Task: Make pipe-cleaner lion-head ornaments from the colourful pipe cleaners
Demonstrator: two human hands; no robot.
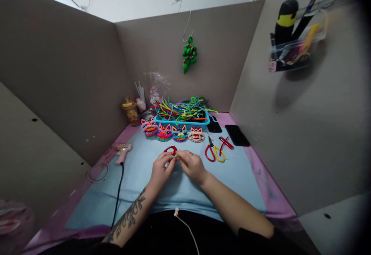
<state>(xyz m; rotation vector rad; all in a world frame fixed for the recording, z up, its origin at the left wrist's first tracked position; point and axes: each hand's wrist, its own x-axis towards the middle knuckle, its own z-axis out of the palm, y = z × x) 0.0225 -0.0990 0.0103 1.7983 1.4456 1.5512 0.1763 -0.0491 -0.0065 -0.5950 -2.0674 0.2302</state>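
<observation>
Over the middle of the blue cloth, my left hand (162,166) and my right hand (193,166) meet at the fingertips. Both are closed in a pinch on something tiny; a greenish bit shows there, too small to name. Right beyond the fingertips is a curved red fuzzy piece (171,148), like bent pipe cleaner, partly hidden by the fingers; I cannot tell whether it is held or lies on the cloth. Behind it stand several fuzzy animal heads, among them a pink and teal one (164,132) and a cream one with red (196,134).
A blue basket (182,124) of colourful pipe cleaners stands at the back. Scissors (214,152), a red-handled tool (226,142) and a dark phone (237,135) lie right. A pink glue gun (124,153) with a black cord lies left. Grey panels (179,61) enclose the table.
</observation>
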